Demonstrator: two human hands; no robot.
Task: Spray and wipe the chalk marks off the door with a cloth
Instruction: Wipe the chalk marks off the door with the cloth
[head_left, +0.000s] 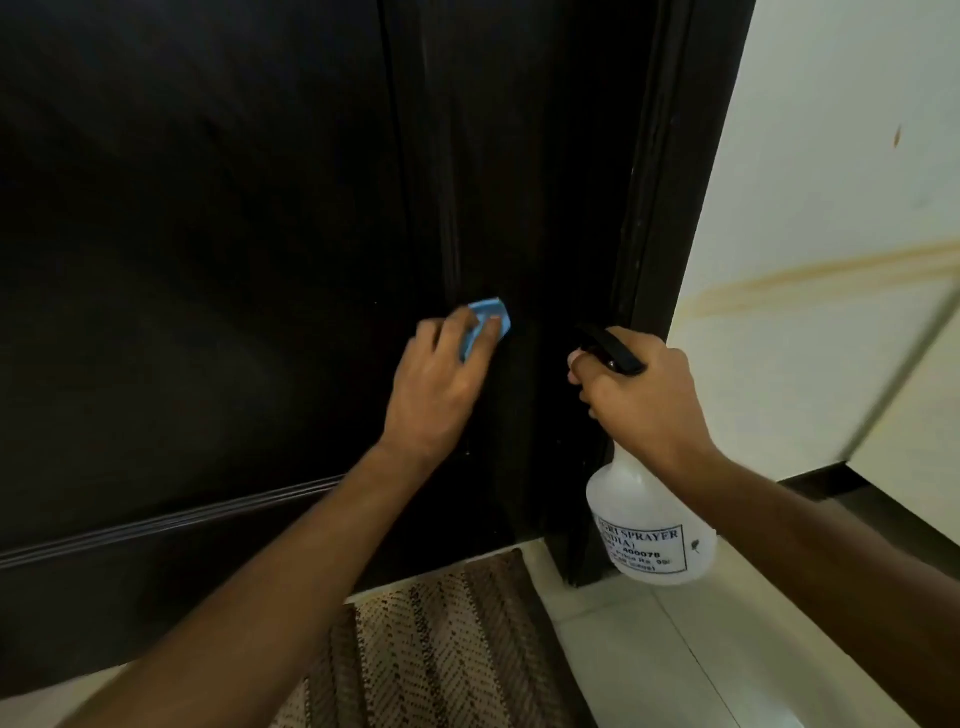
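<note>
The dark brown door (208, 234) fills the left and middle of the head view. My left hand (441, 379) presses a folded blue cloth (491, 314) flat against the door's lower right part, fingers stretched over it. No chalk marks show clearly on the dark wood. To the right, my right hand (639, 395) grips the neck of a white translucent spray bottle (649, 525) with a black trigger head (610, 348). The nozzle points left toward the door, and the bottle hangs below my fist, close to the door frame.
The dark door frame (670, 182) runs up the right side of the door, with a cream wall (831, 208) beyond it. A brown patterned doormat (447, 649) lies on the pale tiled floor (727, 649) at the door's foot.
</note>
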